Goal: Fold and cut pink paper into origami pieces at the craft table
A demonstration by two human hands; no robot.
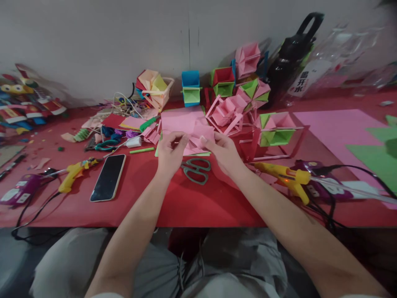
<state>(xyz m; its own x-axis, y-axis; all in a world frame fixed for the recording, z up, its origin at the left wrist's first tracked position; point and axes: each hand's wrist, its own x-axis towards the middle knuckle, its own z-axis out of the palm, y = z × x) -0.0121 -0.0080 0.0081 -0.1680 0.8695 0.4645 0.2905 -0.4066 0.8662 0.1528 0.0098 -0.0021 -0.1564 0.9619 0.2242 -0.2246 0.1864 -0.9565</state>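
Observation:
My left hand [170, 152] and my right hand [222, 152] are raised over the red table [198, 203], both pinching a folded piece of pink paper [198, 138] between fingers and thumbs. The left fingers curl on its left edge, the right fingers grip its right side. Grey-green scissors [196, 169] lie flat on the table just below and between the hands. More pink sheets [181, 120] lie behind the paper.
A black phone [108, 177] lies left of my left arm. Yellow glue guns rest at left [74, 171] and right [287, 177], with cords. Folded paper boxes [248, 89], a black bottle [290, 54], pink [335, 132] and green sheets [376, 155] crowd the back and right.

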